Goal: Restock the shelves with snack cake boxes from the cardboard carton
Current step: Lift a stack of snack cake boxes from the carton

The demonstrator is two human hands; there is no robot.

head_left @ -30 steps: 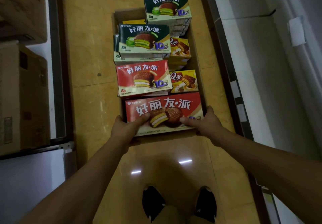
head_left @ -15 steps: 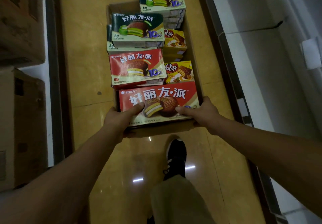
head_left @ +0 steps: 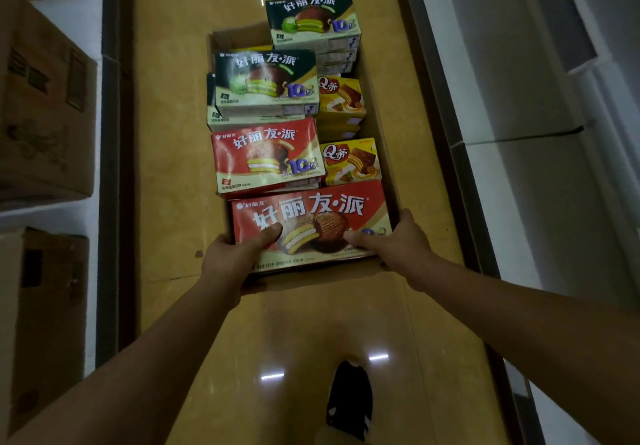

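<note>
your left hand (head_left: pixel 231 258) and right hand (head_left: pixel 398 241) grip the carton's (head_left: pixel 322 273) near corners, thumbs pinning the big red box (head_left: pixel 311 214), likely so nothing slides.

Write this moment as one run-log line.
left hand: grips brown cardboard carton | right hand: grips carton | thumbs: on large red snack cake box

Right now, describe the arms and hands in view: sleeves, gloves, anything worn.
The left arm and right arm are bare along all their visible length; no sleeve shows. The left hand and right hand wear no gloves. No watch, band or ring shows on the wrists or visible fingers, though the light is dim.
</note>
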